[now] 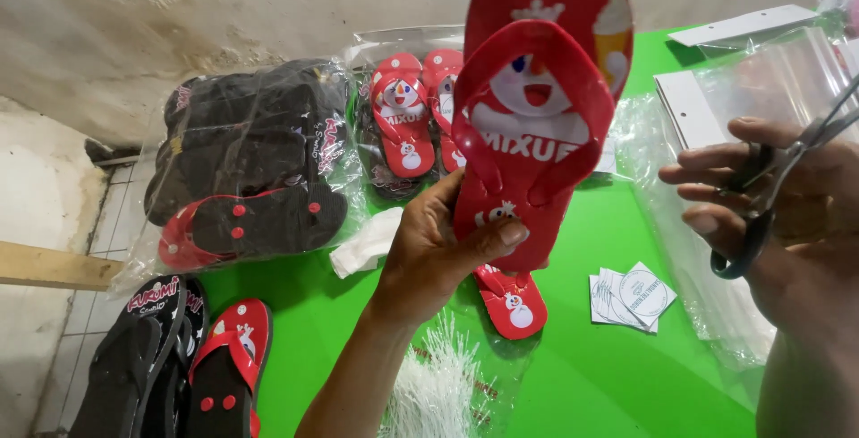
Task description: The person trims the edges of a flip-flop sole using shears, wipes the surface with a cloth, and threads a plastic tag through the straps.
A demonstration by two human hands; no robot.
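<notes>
My left hand point(438, 246) grips the heel end of a red flip-flop point(537, 98) with a white cartoon snowman print, holding it upright over the green table point(617, 375). A second red sandal point(512, 299) shows just below and behind that hand. My right hand point(778, 214) is at the right, fingers through the dark handles of a pair of scissors point(774, 174), their blades pointing up to the right. The scissors are apart from the flip-flop.
A clear bag of black and red flip-flops point(246, 161) lies at the back left, a bag of red ones point(407, 120) behind. Loose sandals point(179, 366) sit at the left edge. Empty clear bags point(761, 89), small white tags point(631, 295) and clear plastic fasteners point(438, 384) lie about.
</notes>
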